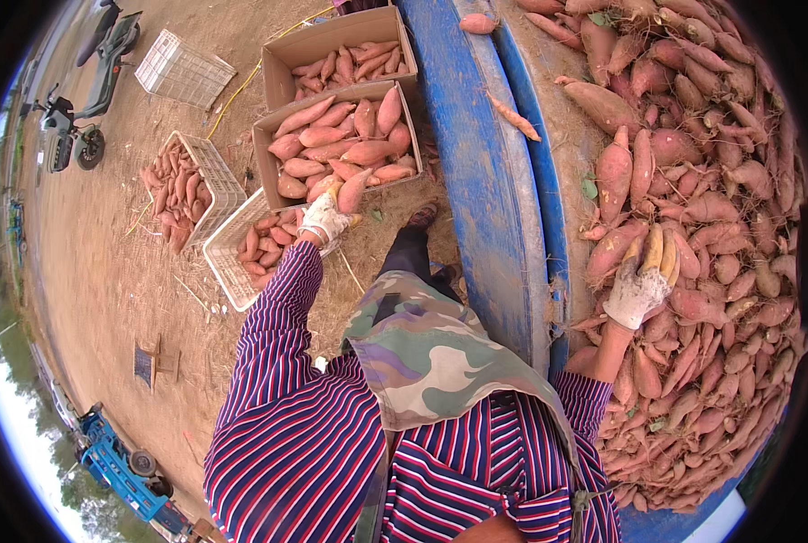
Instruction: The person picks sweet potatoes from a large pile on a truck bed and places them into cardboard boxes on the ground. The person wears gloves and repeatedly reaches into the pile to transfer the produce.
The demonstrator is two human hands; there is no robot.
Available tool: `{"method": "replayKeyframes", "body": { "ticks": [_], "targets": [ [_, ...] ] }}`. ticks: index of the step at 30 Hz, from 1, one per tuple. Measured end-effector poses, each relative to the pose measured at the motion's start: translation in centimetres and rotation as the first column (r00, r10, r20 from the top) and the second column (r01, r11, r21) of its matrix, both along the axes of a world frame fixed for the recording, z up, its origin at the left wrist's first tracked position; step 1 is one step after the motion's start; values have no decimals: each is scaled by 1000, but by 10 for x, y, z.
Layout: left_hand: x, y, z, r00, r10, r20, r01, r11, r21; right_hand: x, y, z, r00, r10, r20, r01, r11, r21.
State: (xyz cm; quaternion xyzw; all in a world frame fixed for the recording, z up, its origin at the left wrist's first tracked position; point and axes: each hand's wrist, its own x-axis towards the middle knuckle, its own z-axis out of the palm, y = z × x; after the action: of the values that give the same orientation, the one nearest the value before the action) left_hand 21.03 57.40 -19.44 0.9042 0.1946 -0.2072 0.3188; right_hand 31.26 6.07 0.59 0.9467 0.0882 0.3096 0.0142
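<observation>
My left hand (325, 216), in a white work glove with yellowed fingertips, grips a sweet potato (354, 191) at the near edge of a cardboard box (260, 159). That box is heaped with large pinkish sweet potatoes (324, 136). On the other side, my right hand (641, 285), in a similar soiled glove, lies on a big pile of sweet potatoes (699, 217) in a blue truck bed. Its fingers point away from me over the roots; whether they grasp one is hidden beneath the glove.
Behind the near box stands a second cardboard box (336, 30) with sweet potatoes. Two plastic crates (222, 180) (224, 271) hold smaller ones. An upturned crate (183, 68), an electric scooter (81, 119), a small stool (154, 363) and a blue vehicle (122, 468) stand farther off. The blue side panel (475, 183) runs beside me.
</observation>
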Motion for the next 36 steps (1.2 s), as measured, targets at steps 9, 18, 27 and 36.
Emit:
{"method": "replayKeyframes", "body": {
  "ticks": [9,18,27,36],
  "targets": [
    [72,85,-54,977,-191,95,120,860,495,-3,20,-7,1000,-9,-7,8,993,-120],
    [118,90,-124,973,-135,-188,220,795,565,0,11,-17,996,-44,-73,32,986,-165],
    [113,87,-144,963,-188,-193,268,751,604,-7,11,-17,982,-126,-139,115,989,-88],
    [162,-22,0,961,-276,16,255,907,335,-7,17,21,994,-103,-24,103,995,3]
  ]
}}
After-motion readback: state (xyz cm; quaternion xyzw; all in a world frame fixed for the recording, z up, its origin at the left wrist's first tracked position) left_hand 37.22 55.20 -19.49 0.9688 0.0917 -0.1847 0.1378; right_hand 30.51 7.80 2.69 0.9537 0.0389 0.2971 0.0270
